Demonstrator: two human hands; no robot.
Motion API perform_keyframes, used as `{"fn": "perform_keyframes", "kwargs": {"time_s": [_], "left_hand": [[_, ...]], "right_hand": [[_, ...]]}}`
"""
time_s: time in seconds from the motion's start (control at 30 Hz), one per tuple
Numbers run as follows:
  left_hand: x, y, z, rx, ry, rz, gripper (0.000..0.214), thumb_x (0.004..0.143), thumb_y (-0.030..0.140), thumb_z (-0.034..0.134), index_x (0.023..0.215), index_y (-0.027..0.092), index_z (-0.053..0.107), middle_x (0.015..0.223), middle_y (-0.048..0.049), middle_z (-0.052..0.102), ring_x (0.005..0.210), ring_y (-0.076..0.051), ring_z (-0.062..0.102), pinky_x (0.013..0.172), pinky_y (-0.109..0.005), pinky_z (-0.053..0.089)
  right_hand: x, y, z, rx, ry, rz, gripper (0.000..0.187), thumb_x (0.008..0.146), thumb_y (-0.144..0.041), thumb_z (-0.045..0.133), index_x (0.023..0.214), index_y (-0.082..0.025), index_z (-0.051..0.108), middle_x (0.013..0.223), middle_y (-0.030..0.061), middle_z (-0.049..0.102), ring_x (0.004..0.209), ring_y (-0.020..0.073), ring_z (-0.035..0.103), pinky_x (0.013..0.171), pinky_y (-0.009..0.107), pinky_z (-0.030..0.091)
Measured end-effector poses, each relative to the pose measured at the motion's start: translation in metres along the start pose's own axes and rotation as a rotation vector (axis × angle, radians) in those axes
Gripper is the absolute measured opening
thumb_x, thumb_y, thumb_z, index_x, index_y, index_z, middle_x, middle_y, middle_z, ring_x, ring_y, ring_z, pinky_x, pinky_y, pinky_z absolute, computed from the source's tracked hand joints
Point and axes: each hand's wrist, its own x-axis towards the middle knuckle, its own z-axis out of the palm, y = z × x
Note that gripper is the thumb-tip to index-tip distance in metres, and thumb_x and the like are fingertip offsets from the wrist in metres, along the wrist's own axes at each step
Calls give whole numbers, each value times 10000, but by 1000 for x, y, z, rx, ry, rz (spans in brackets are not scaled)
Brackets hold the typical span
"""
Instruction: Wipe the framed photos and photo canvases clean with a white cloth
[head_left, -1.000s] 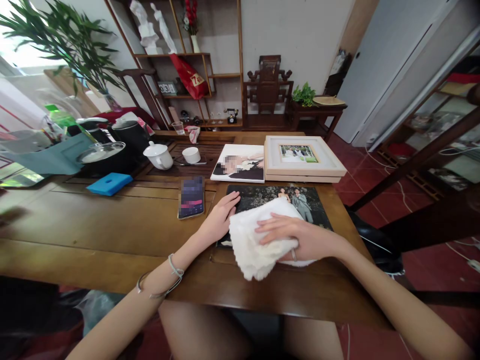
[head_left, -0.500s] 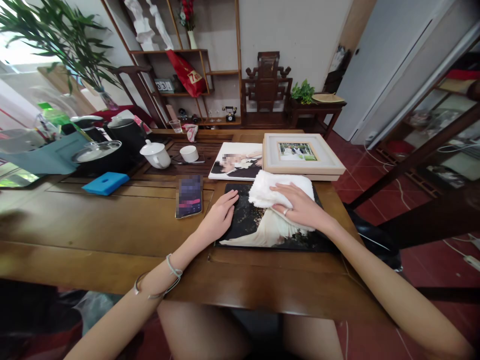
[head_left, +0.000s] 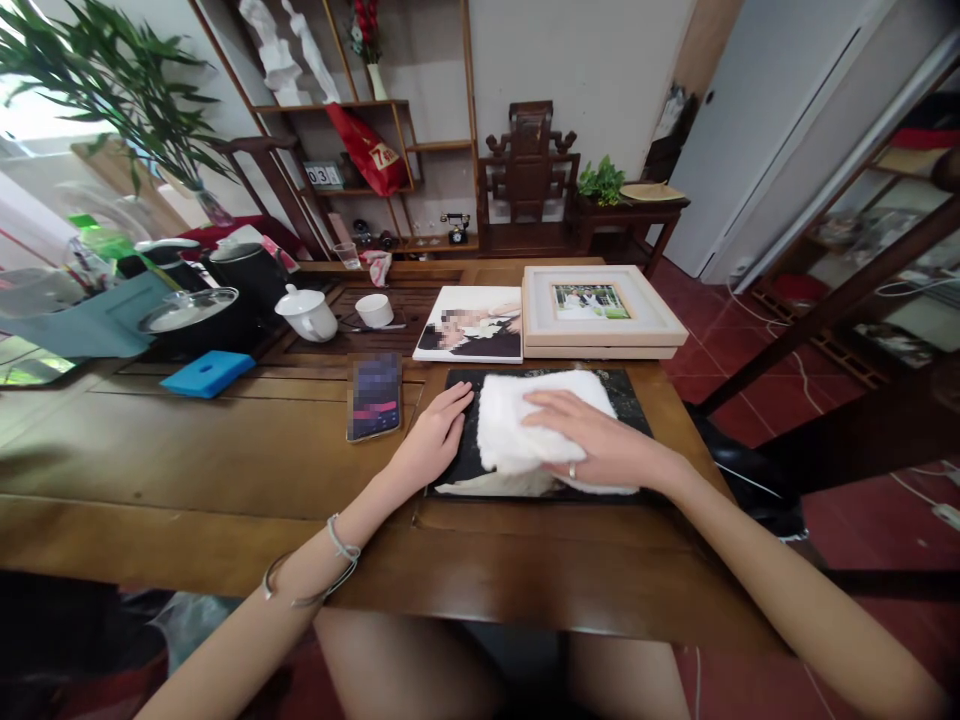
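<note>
A dark photo panel (head_left: 465, 455) with a pale dress printed on it lies flat on the wooden table near me. Over its middle a folded white towel (head_left: 499, 420) covers most of the picture. My right hand (head_left: 592, 435), with a ring on one finger, grips the towel and presses it down on the panel. At the panel's left edge my left hand (head_left: 439, 430) rests with fingers stretched out, holding nothing. To the left of that hand lies a phone (head_left: 375, 398).
Behind the panel lie a photo print (head_left: 476, 325) and a pale wooden picture frame (head_left: 536, 320). Farther left stand a white lidded cup (head_left: 306, 313), a small white cup (head_left: 374, 310), a blue sponge-like block (head_left: 208, 373), a pot (head_left: 191, 315) and a blue-grey bin (head_left: 112, 320).
My right hand has drawn the towel toward me and slightly left across the panel, and the towel lies more spread out. My left hand has stayed at the panel's left edge.
</note>
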Motion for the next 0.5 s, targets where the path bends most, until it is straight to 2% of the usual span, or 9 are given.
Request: {"fn": "perform_keyframes", "kwargs": {"time_s": [0.13,0.23,0.33,0.5], "left_hand": [[0,0,0,-13,4,1,413,959,204,363,1297,111,583,1431,-157,518,1374,-266,440,1154,-521,354],[-1,1,1,-6,5,0,417,962,204,357,1295,89,581,1431,-167,516,1372,-265,442,1161,-507,348],[-1,0,2,-6,15,4,417,961,197,355,1295,92,580,1430,-164,517,1369,-262,446,1160,-507,348],[-1,-3,2,-13,11,13,411,952,183,366,1296,113,581,1424,-156,525,1366,-265,449,1147,-524,361]], "right_hand": [[5,35,0,-193,126,247,490,914,-363,537,1357,-154,517,1509,180,391,1410,332,316,1146,539,291],[4,41,-3,-232,87,281,473,938,-395,495,1350,-168,534,1515,154,399,1414,323,319,1151,529,292],[1,24,-4,-212,31,227,465,934,-375,508,1345,-160,544,1512,144,411,1416,316,320,1157,515,289],[-10,-38,0,-61,-104,70,442,869,-279,600,1304,-200,584,1493,114,447,1396,301,352,1146,503,309]]}}
